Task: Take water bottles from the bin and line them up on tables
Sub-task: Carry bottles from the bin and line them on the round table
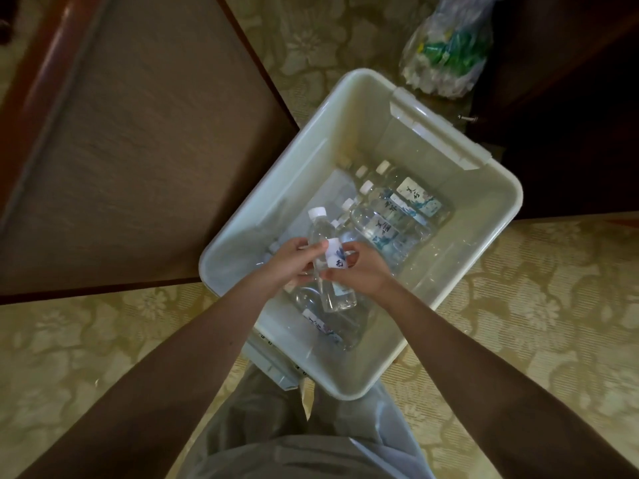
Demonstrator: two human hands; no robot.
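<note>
Translucent plastic bin (501, 188), pale white, on patterned carpet (518, 305), seen from above over the person's trousers (262, 409). Held over the near half of the bin: one clear water bottle (328, 264) with white cap (317, 212), cap pointing away, base toward the wearer. Left hand (294, 262) closed around the upper body, fingers lapping the label edge; right hand (363, 271) closed on the labelled midsection from the other side. Both grips firm on this same bottle, neither hand free.

Remaining stock: a row of bottles (390, 216) lying side by side along the far right of the bin floor, white caps toward the upper left, labels up; exact count uncertain, roughly five or six. One further bottle (328, 326) lying near the closest wall, beneath the held one. Possibly another under the left hand, too hidden to confirm.

Table (138, 150), dark brown top with reddish wood edge, at upper left beside the bin; no bottles visible on the portion in view. Clear bag of crumpled plastic (446, 50) on the floor beyond the bin, not part of the task.

Progress, judged from this layout: extraction under way, one bottle lifted but not yet placed; most of the bin floor already bare, suggesting a late stage, though no finished line in sight to confirm it. Left to do: carry across, stand upright, align, repeat for the rest.
</note>
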